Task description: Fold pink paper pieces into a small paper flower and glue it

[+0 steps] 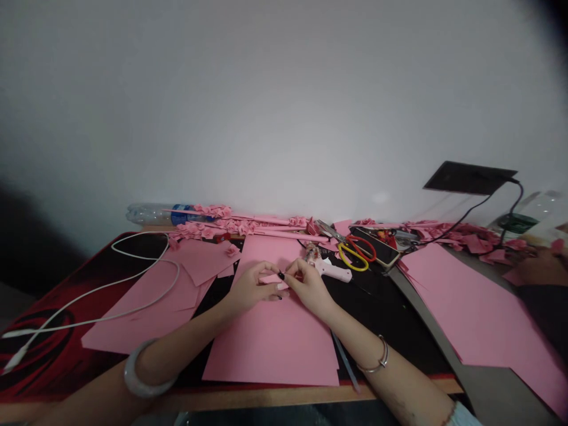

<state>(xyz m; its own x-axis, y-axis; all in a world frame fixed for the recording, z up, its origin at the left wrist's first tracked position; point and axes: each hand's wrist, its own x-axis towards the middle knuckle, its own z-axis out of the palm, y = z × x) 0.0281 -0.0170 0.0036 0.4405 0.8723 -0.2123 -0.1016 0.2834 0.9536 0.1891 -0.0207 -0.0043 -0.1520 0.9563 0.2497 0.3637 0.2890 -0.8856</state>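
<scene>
Nearest the cam in the head view: both bare forearms (197, 340) reaching over the light wooden table edge (248, 397), L w/ a thick pale round bangle (132, 376), R w/ a thin silver metal bracelet (382, 359). Under the hands, a big flat rectangular pink paper sheet (270, 349); just above it, held between both hands, a small narrow pink paper piece (269, 279).

L hand (251, 289) has fingers & thumb closed on the piece's L part; R hand (310, 289) pinches at its R end, tho exact fingertip contact is partly hidden.

Handling (my guess): v. light, thin, bendy, not slippery, creases/tears easily. Best held by the edges or ends w/ light fingertip pressure; a hard squeeze would prob. crush it.

Just beyond R hand: white plastic glue gun (336, 271), then red-&-yellow-handled metal scissors (370, 248) near a dark flat phone (377, 247). Slim translucent stick (345, 361) by the sheet's R edge. Pink paper flowers w/ rolled stems (242, 226) along the wall, clear plastic bottle w/ blue label (151, 214) at their L end. More pink sheets L (146, 302), under a white cable (89, 290). Far R: another pink stack (465, 307), plus a co-worker's dark sleeve (544, 307), what it's doing unclear.
</scene>
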